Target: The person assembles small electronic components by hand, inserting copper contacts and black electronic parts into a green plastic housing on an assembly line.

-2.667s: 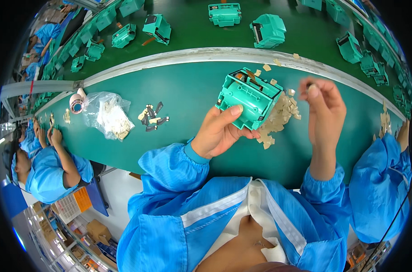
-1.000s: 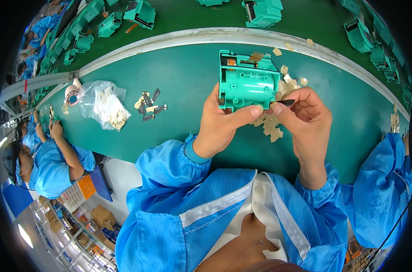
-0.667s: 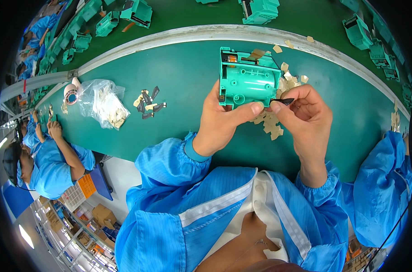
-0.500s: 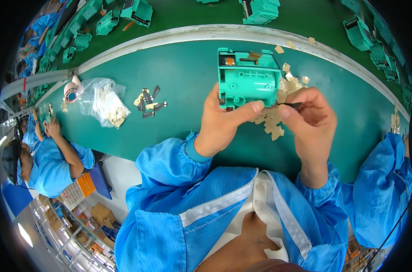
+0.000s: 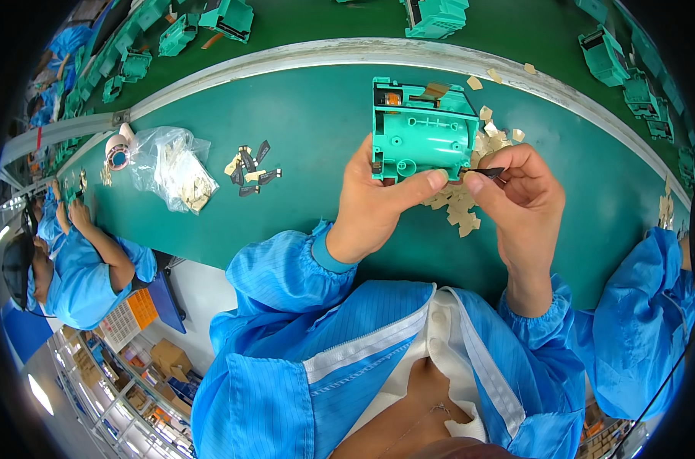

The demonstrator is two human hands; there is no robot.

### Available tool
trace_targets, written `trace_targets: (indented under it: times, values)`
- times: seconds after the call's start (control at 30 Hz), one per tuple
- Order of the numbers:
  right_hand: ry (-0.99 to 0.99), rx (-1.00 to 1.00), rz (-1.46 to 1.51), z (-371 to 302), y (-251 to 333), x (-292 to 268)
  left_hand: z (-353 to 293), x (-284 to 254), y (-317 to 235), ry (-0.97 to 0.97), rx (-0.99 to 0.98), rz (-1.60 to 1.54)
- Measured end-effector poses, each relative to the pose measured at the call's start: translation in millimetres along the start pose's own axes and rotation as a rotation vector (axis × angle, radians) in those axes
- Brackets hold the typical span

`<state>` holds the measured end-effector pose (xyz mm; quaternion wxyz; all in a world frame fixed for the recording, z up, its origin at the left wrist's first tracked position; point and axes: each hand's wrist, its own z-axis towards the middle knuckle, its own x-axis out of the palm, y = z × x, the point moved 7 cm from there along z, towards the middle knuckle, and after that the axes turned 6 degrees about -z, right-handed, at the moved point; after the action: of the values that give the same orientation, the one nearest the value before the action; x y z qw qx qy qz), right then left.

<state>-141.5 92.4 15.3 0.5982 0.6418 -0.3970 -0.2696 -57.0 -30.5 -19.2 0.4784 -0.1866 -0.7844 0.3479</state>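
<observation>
My left hand is closed on a turquoise plastic housing, held above the bench with the thumb along its lower edge. An orange-and-black part shows in the housing's top, beside a piece of amber film that sticks up. At the housing's lower right corner, my right hand pinches a small black strip between thumb and fingertips. The strip's inner end meets the corner; whether it goes inside is hidden. Behind and below lie scattered cream paper pieces.
Left on the green bench lie small black and cream strips, a clear bag of cream pieces and a tape roll. Beyond a pale rail stand more turquoise housings. Co-workers in blue sit on both sides.
The housing has turned slightly and shifted a little to the right. My right hand has moved slightly left and up, still pinching the black strip at the corner.
</observation>
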Motion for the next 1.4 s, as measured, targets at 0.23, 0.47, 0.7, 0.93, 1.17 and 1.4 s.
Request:
trace_targets:
  times: [0.23, 0.47, 0.7, 0.93, 1.17, 1.4]
  values:
    - [-0.027, -0.004, -0.072, -1.4, 1.9, -0.3, -0.3, 2.1, -1.9, 0.008, -0.011, 0.037]
    - [-0.032, 0.034, -0.124, -1.9, 1.6, -2.7, -0.1, 4.2, -3.5, 0.016, 0.032, 0.113]
    - [0.013, 0.043, -0.158, 1.8, 0.9, -5.2, 1.0, 3.0, -3.6, 0.024, 0.094, 0.177]
    - [0.054, 0.081, -0.095, 4.6, -0.4, -7.2, 1.2, 3.3, -0.7, 0.014, 0.035, 0.118]
    - [0.068, 0.15, -0.078, 7.1, -6.5, -6.1, 0.1, 2.2, -3.0, 0.025, 0.015, 0.097]
    - [0.175, 0.136, 0.106, 6.9, -5.3, -2.2, 0.3, 10.0, 7.4, 0.086, -0.213, -0.266]
